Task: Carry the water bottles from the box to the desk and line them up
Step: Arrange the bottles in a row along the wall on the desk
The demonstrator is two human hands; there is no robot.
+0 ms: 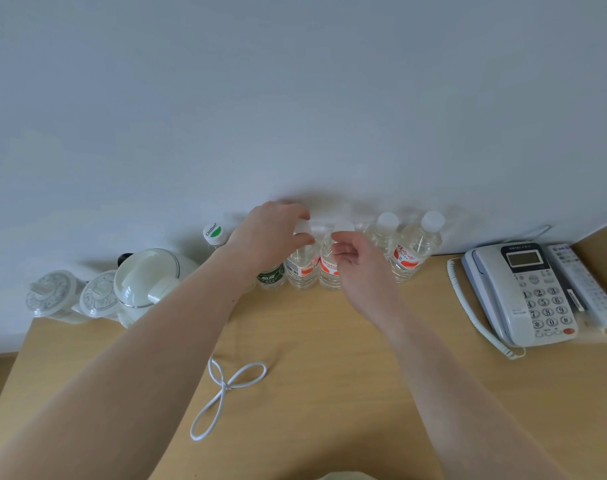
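The pale wooden desk (330, 393) runs along a plain white wall, and on it the row of clear plastic water bottles with white caps and red-and-white labels stands upright against that wall, between a white electric kettle (146, 282) on the left and a grey corded desk telephone (524, 292) on the right. 4 of these bottles show: 2 at the right end (414, 251), close together and free of either hand, and 2 in the middle under the hands. The left hand (267, 237) has its fingers curled over the cap and neck of the left middle bottle (300, 268), gripping it from above. The right hand (355, 254) pinches the shoulder of the right middle bottle (330, 271) just below its cap, thumb and fingers drawn together on it. These 2 bottles stand nearly touching, so the likeliest slip is a nudge while letting go: a top-held bottle tips easily and could knock its neighbours along the row. A green-capped bottle (213, 233) stands just left of the left wrist, and pulling that arm back could clip it. A looped white cable (226, 389) lies nearer the person, well apart from the bottles. The box is out of view.
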